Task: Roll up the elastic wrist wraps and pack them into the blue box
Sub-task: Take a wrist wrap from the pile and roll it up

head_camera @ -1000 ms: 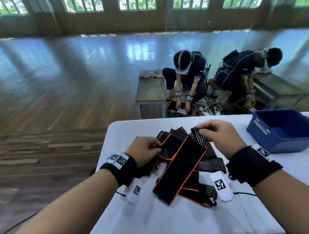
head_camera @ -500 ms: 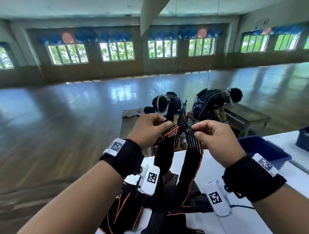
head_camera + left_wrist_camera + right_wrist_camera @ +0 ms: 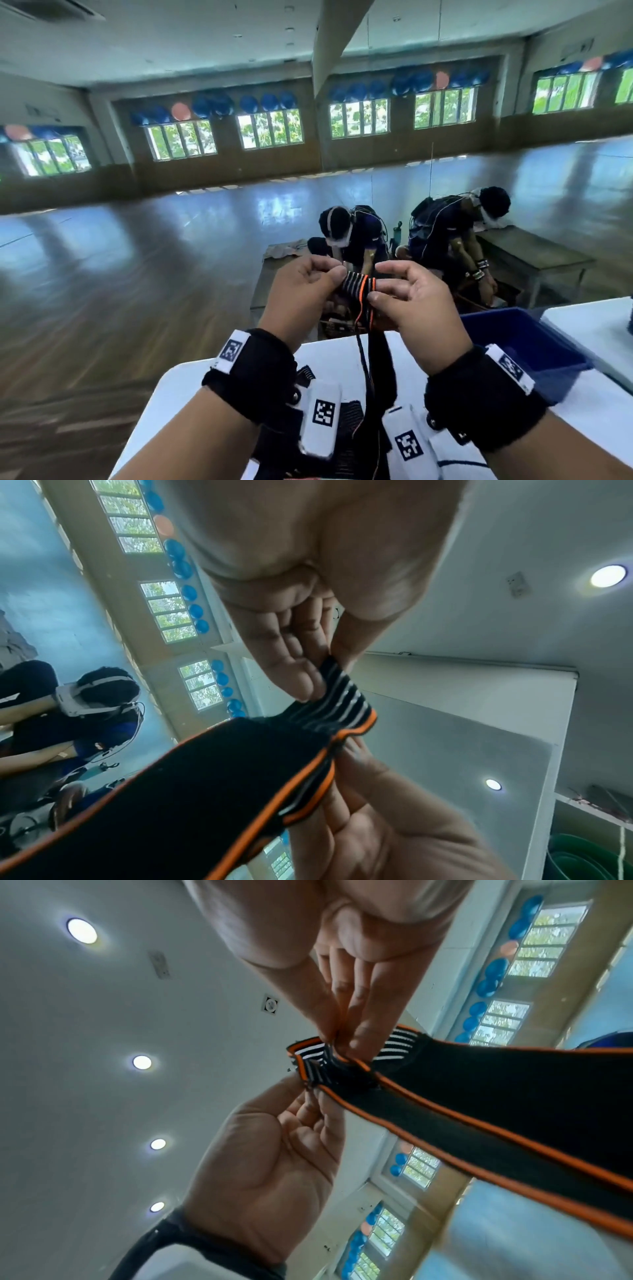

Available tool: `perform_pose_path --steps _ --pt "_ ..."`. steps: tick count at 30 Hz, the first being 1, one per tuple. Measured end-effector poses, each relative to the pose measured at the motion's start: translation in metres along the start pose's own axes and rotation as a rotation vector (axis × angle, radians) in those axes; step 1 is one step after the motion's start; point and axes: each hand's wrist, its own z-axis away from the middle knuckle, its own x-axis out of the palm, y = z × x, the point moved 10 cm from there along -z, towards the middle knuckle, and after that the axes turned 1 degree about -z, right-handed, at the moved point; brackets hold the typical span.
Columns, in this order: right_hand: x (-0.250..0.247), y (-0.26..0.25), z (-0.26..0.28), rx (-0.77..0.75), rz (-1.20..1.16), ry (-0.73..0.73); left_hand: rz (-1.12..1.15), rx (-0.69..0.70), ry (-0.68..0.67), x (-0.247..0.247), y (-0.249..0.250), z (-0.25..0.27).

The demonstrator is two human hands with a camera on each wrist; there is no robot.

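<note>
While held above the table (image 3: 191, 380), wrist wrap (image 3: 358, 286) striped end | left hand (image 3: 301, 291) fingers pinching | right hand (image 3: 416, 301) fingers pinching

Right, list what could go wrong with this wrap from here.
1. Both hands, left hand and right hand, only pinch the striped end of the wrap; a slipped grip could let the started roll spring open.
2. Its long tail hangs toward the other wraps on the table and may snag or drag them.

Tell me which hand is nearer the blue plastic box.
Right. The right hand pinches the striped end of the black, orange-edged wrist wrap just left of and above the blue plastic box. The left hand pinches the same end, farther left.
</note>
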Motion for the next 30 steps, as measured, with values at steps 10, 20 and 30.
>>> perform_pose_path --steps 10,20,30 --pt "-0.064 0.003 -0.012 0.078 -0.08 -0.111 -0.581 0.344 0.257 0.065 0.025 0.016" --pt "-0.09 0.019 -0.019 0.142 -0.149 -0.161 -0.692 0.437 0.231 0.117 0.025 0.03" --pt "-0.084 -0.009 -0.044 0.004 -0.142 -0.157 -0.4 0.216 0.147 0.113 -0.023 0.015"
